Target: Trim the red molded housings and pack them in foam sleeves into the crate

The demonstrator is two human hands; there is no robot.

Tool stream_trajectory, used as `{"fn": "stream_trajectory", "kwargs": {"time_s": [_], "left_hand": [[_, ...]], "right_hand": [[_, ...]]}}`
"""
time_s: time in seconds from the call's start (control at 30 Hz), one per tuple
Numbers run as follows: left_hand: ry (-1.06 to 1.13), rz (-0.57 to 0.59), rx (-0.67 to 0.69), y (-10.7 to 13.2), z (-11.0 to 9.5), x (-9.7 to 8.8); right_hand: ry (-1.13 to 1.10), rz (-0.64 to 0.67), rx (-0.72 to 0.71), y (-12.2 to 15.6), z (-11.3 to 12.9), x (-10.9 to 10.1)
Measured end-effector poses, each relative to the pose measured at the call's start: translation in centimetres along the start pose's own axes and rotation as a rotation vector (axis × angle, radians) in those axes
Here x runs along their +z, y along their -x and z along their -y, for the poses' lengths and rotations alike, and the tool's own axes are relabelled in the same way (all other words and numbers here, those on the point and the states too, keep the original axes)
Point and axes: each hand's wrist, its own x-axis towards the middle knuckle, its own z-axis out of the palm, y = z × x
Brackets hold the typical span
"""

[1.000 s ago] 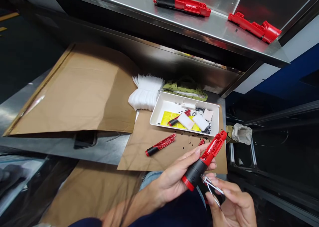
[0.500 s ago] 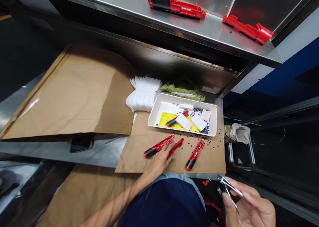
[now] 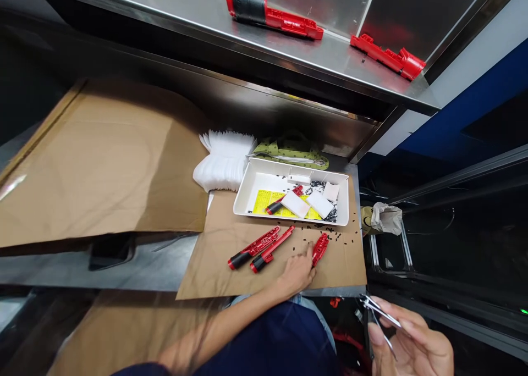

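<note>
My left hand (image 3: pixel 297 270) lies over the lower end of the rightmost red plastic housing piece (image 3: pixel 320 248), its index finger and thumb closing about it. The covered end is hidden under the hand. To the left lie two more red-and-black housing pieces, one longer (image 3: pixel 254 248) and one slimmer (image 3: pixel 272 249), side by side on the cardboard sheet (image 3: pixel 214 277). Off the table's front edge, my right hand (image 3: pixel 412 335) pinches silver nail clippers (image 3: pixel 381 313) with the lever raised.
A white tray (image 3: pixel 240 203) holds white blocks, small black bits and another housing piece. Black bits (image 3: pixel 345 243) are scattered beside it. Behind stand white sheets (image 3: pixel 225 164) and a green pouch (image 3: pixel 284 150). Two red parts (image 3: pixel 292 24) (image 3: pixel 388 57) rest on the steel shelf. A large carton (image 3: pixel 103 161) stands left.
My left hand has moved right, from the middle housing piece to the rightmost one, leaving the middle piece on the cardboard. My right hand keeps the clippers. The view has shifted slightly.
</note>
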Motion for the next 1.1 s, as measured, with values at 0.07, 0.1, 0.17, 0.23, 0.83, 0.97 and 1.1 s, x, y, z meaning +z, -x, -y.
{"fn": "stream_trajectory", "kwargs": {"time_s": [0.07, 0.1, 0.17, 0.23, 0.83, 0.97, 1.1], "left_hand": [[0.175, 0.08, 0.045, 1.7, 0.4, -1.7], [0.27, 0.126, 0.069, 2.7, 0.4, -2.6], [0.453, 0.194, 0.109, 4.7, -0.1, -4.1], [0.775, 0.247, 0.107, 6.4, -1.3, -5.3], [1.763, 0.218, 0.082, 10.2, -7.9, -8.6], [1.747, 0.177, -0.006, 10.6, -8.8, -8.5], [1.71, 0.183, -0.009, 10.9, -9.2, -8.8]], "right_hand": [[0.001, -0.105, 0.018, 0.2, -0.4, 0.1], [-0.003, -0.149, 0.019, 0.3, -0.6, 0.3], [-0.013, -0.192, 0.019, 0.4, -1.1, 0.9], [-0.039, -0.158, 0.032, 0.4, -1.5, 1.6], [-0.181, 0.231, -0.051, 0.7, -0.8, 3.3], [-0.172, 0.267, -0.038, 0.8, -0.4, 3.4], [-0.092, 0.253, -0.053, 1.1, -0.6, 3.3]]}}
